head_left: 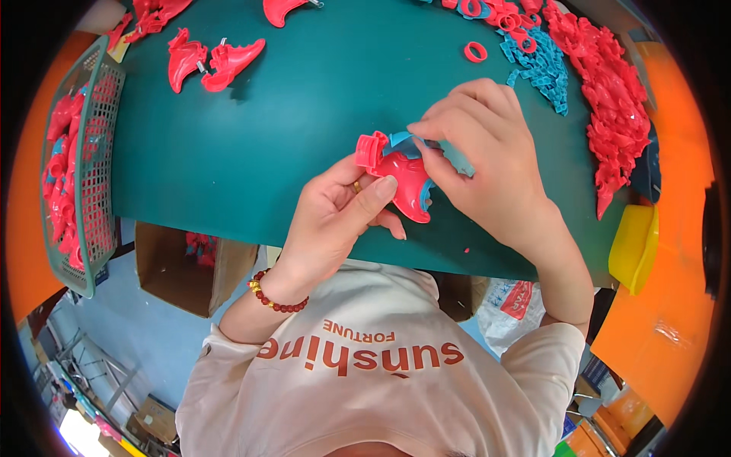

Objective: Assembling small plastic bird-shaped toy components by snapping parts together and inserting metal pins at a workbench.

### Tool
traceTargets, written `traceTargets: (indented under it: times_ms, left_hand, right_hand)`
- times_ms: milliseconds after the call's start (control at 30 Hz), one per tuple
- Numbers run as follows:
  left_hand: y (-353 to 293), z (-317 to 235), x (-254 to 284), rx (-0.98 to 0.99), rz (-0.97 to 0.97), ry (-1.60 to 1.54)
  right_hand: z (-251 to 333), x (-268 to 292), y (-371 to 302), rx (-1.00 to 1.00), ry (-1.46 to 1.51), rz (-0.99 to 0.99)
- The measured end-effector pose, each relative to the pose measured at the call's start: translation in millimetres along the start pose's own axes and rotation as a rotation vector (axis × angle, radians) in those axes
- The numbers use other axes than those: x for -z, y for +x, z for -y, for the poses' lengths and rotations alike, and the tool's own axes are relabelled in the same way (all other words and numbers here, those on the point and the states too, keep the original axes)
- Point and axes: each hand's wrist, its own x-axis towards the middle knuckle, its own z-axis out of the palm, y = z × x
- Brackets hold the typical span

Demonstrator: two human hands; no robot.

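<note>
A glossy red curved plastic part (407,181) with a ring-like collar sits between the thumb and fingers of my left hand (324,217), over the near side of the table. A blue plastic piece (402,143) lies against its upper edge, beside the collar. My right hand (487,156) comes from the right, thumb and forefinger closed in a pinch at the blue piece's right end. More blue shows along the red part's right edge. My fingers partly hide where the pieces meet.
Behind the hands on the green table (251,145) lie red parts with metal bits (232,65). A loose red ring (475,52), a blue pile (544,68) and a red heap (609,107) are at right. A green basket (103,145) stands left, a yellow container (633,247) right.
</note>
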Motion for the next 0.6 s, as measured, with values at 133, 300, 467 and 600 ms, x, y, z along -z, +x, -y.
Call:
traceTargets:
  times_ms: [133,300,467,600]
  left_hand:
    - [-1.4,-0.5,0.8,-0.002,0.022,0.03]
    - [0.9,-2.4,4.3,0.061,0.059,-0.038]
    - [0.9,-2.6,2.7,0.046,0.061,-0.062]
    - [-0.5,-1.4,1.3,0.023,0.046,-0.052]
  right_hand:
    - [0.3,-4.2,-4.7,0.084,-0.033,-0.064]
    - [-3.4,-3.7,-8.2,0.044,0.066,-0.103]
    - [-1.6,-2.3,-4.7,0.036,0.01,-0.07]
    - [7.8,-0.1,-3.6,0.025,-0.063,-0.061]
